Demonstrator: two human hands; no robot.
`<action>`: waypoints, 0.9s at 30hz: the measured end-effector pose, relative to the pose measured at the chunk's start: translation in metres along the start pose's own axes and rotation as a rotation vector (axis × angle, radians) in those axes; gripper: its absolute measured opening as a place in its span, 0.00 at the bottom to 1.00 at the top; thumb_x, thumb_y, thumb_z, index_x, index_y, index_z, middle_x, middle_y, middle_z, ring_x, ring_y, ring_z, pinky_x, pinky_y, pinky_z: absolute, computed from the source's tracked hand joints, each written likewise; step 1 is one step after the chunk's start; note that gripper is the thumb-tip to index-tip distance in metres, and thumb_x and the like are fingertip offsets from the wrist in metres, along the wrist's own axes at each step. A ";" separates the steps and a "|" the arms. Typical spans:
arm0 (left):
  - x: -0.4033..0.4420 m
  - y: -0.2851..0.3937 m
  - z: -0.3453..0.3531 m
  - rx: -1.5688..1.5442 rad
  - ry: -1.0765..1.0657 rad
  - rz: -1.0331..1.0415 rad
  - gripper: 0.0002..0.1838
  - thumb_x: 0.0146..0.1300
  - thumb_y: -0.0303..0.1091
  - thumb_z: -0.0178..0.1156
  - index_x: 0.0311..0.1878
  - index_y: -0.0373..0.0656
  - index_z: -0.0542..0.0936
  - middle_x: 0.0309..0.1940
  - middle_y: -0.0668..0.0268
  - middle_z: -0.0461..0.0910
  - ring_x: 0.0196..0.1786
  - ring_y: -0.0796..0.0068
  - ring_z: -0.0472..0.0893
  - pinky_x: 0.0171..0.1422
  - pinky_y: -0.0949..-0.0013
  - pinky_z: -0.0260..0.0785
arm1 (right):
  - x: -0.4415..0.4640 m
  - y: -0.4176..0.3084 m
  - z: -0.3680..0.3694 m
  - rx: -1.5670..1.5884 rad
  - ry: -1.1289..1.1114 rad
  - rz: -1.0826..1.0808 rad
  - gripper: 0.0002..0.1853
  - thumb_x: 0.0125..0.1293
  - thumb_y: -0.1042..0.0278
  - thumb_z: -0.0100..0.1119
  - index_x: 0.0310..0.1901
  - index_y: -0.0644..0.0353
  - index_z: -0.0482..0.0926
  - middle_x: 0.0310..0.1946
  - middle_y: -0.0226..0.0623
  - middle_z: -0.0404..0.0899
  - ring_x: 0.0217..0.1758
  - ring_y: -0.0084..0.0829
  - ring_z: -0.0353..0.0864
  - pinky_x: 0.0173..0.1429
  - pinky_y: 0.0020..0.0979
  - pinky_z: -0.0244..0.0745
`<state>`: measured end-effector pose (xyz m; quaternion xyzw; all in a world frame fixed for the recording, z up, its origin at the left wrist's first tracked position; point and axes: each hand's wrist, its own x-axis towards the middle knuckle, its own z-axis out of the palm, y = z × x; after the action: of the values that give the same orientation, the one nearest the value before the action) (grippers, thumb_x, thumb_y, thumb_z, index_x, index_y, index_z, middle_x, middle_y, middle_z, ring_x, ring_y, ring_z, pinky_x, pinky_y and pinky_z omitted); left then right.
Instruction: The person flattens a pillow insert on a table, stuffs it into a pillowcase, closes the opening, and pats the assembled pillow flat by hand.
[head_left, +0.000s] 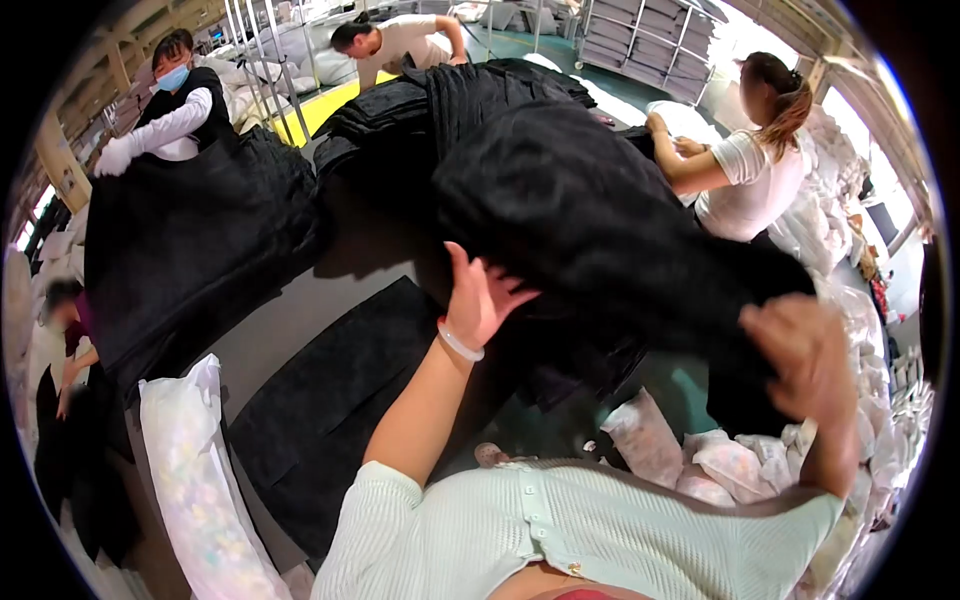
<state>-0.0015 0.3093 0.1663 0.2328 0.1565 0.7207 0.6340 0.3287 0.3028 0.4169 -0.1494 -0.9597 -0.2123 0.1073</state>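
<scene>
A large black cloth hangs in the air in front of me, slightly blurred. My right hand is raised at the right, its fingers closed on the cloth's edge. My left hand, with a pale bracelet at the wrist, is beside the cloth's lower left side with its fingers spread. Behind the cloth lies a pile of folded black cloths. Another black cloth lies flat on the grey table, left of my left forearm.
At the left, a masked person stands behind a black cloth stack. Another person leans over at the back; one more is at the right. A white bag stands lower left. Filled bags lie lower right.
</scene>
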 end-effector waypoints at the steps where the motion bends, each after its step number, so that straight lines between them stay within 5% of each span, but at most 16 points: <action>1: 0.013 0.002 0.003 -0.070 -0.037 0.075 0.57 0.56 0.79 0.44 0.74 0.37 0.55 0.72 0.55 0.61 0.74 0.56 0.61 0.75 0.52 0.55 | -0.014 -0.007 -0.001 0.027 -0.068 -0.023 0.28 0.30 0.70 0.63 0.42 0.61 0.78 0.27 0.36 0.71 0.29 0.40 0.74 0.31 0.39 0.66; 4: 0.041 0.015 -0.007 -0.061 0.304 0.097 0.50 0.60 0.72 0.53 0.72 0.39 0.62 0.69 0.60 0.68 0.70 0.60 0.67 0.74 0.57 0.57 | -0.046 -0.012 -0.011 -0.016 -0.089 -0.032 0.25 0.32 0.67 0.63 0.39 0.62 0.79 0.29 0.36 0.74 0.33 0.37 0.79 0.31 0.34 0.69; 6: 0.063 0.015 -0.010 0.187 0.502 -0.027 0.37 0.61 0.57 0.61 0.66 0.39 0.70 0.63 0.61 0.74 0.66 0.61 0.70 0.71 0.56 0.61 | -0.052 -0.013 -0.024 -0.002 -0.016 -0.036 0.23 0.35 0.63 0.61 0.37 0.64 0.80 0.30 0.41 0.76 0.33 0.40 0.81 0.32 0.34 0.72; 7: 0.081 0.001 -0.033 0.121 0.429 0.087 0.27 0.59 0.44 0.63 0.57 0.36 0.77 0.57 0.58 0.78 0.60 0.61 0.75 0.66 0.56 0.67 | -0.054 -0.009 -0.032 -0.012 -0.048 -0.041 0.24 0.39 0.58 0.57 0.39 0.67 0.79 0.33 0.43 0.77 0.34 0.43 0.80 0.34 0.37 0.72; 11: 0.041 0.066 0.005 0.019 0.306 0.320 0.22 0.59 0.40 0.63 0.50 0.31 0.78 0.51 0.55 0.80 0.51 0.60 0.80 0.59 0.60 0.73 | -0.064 0.030 -0.057 -0.122 -0.073 0.014 0.41 0.62 0.32 0.36 0.44 0.70 0.79 0.39 0.49 0.77 0.43 0.48 0.79 0.49 0.43 0.71; 16: -0.022 0.093 0.019 0.046 0.372 0.472 0.22 0.64 0.45 0.62 0.53 0.37 0.77 0.49 0.60 0.81 0.52 0.65 0.80 0.60 0.62 0.72 | -0.030 0.078 -0.075 -0.272 0.059 -0.022 0.34 0.60 0.41 0.42 0.48 0.69 0.76 0.44 0.48 0.75 0.48 0.46 0.77 0.52 0.42 0.70; 19: -0.063 0.079 -0.006 0.030 0.244 0.319 0.28 0.70 0.55 0.51 0.62 0.43 0.72 0.62 0.59 0.73 0.67 0.62 0.69 0.72 0.54 0.61 | 0.017 0.094 -0.091 -0.323 0.175 -0.099 0.31 0.59 0.46 0.46 0.51 0.68 0.74 0.46 0.47 0.74 0.50 0.44 0.75 0.55 0.41 0.69; 24: -0.094 0.078 -0.016 -0.107 0.102 0.392 0.30 0.70 0.59 0.49 0.60 0.42 0.71 0.70 0.58 0.64 0.73 0.60 0.62 0.75 0.48 0.56 | 0.126 0.092 -0.149 -0.365 0.396 -0.329 0.29 0.57 0.55 0.52 0.56 0.67 0.70 0.51 0.46 0.72 0.55 0.41 0.72 0.59 0.40 0.68; 26: -0.096 0.080 0.003 0.178 0.112 0.536 0.29 0.69 0.55 0.51 0.64 0.44 0.67 0.75 0.56 0.54 0.77 0.60 0.55 0.77 0.46 0.53 | 0.167 0.081 -0.176 -0.367 0.492 -0.452 0.29 0.56 0.58 0.54 0.58 0.67 0.69 0.52 0.46 0.71 0.56 0.40 0.71 0.60 0.40 0.68; 27: -0.107 0.087 0.020 0.570 0.132 0.641 0.38 0.62 0.47 0.63 0.70 0.43 0.59 0.77 0.54 0.47 0.78 0.59 0.50 0.78 0.47 0.49 | 0.180 0.075 -0.188 -0.361 0.541 -0.512 0.29 0.56 0.60 0.56 0.59 0.66 0.68 0.53 0.45 0.71 0.57 0.40 0.71 0.61 0.40 0.68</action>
<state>-0.0542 0.1898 0.2137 0.3888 0.3095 0.8225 0.2768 0.2126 0.3287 0.6608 0.1390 -0.8503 -0.4287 0.2716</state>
